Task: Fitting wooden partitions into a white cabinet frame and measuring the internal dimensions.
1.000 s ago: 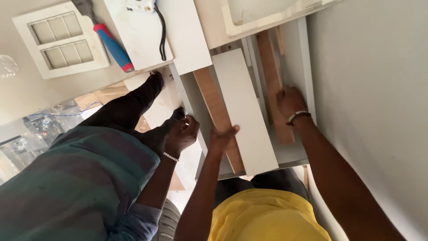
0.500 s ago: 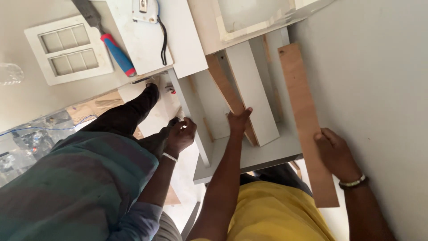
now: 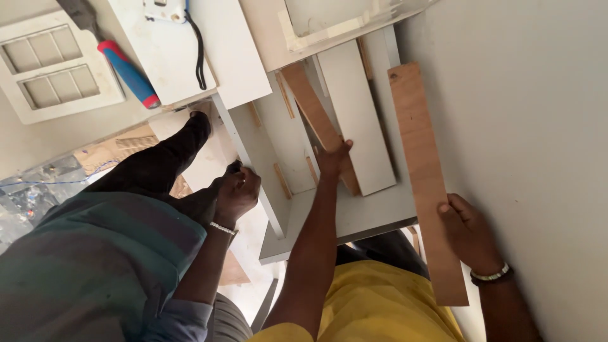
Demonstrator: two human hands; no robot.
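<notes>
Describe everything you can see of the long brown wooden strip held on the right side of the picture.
The long brown strip is a flat, narrow board of plywood-like wood with a smooth reddish-brown face and a small dark spot near its far end. It lies lengthwise beside the pale wall, its far part over the white panel unit. The right hand grips its near part at the edge, thumb on its face. Nothing else visibly touches it.

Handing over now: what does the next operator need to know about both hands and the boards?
Left hand: open, fingertips on the slanted brown strip inside the white cabinet frame.
Right hand: gripping the long brown plank, held along the wall.
Out of the frame: the plank. Inside it: the strip and a white board.
A co-worker's hand is at the frame's left edge.
</notes>
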